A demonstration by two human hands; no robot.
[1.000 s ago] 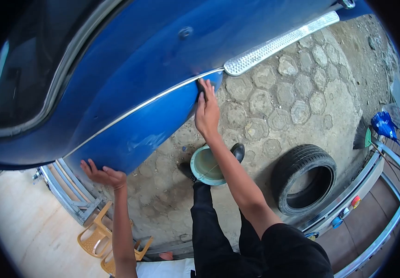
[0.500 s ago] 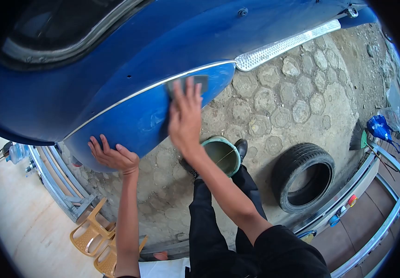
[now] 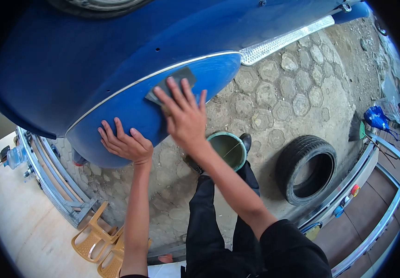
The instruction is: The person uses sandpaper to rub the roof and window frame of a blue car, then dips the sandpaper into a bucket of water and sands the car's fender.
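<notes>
The blue fender (image 3: 211, 76) of a car curves out below a pale trim line. Against it, my right hand (image 3: 186, 113) presses a grey sheet of sandpaper (image 3: 182, 75), fingers spread over the sheet and its upper part sticking out beyond them. Further left and lower on the same fender rests my left hand (image 3: 128, 142), open, with its fingers apart and no object in it. A green bucket (image 3: 243, 160) of murky liquid stands on the ground between my feet, just below my right forearm.
A loose black tire (image 3: 285, 171) lies at the right. A ribbed metal running board (image 3: 292, 41) extends from the fender. Yellow plastic chairs (image 3: 87, 243) stand at lower left, by a metal railing (image 3: 47, 185). A broom (image 3: 356, 129) and blue bag (image 3: 377, 118) are far right.
My right hand and the sandpaper have shifted slightly left along the fender. My left hand remains on the panel. The camera view has shifted a little.
</notes>
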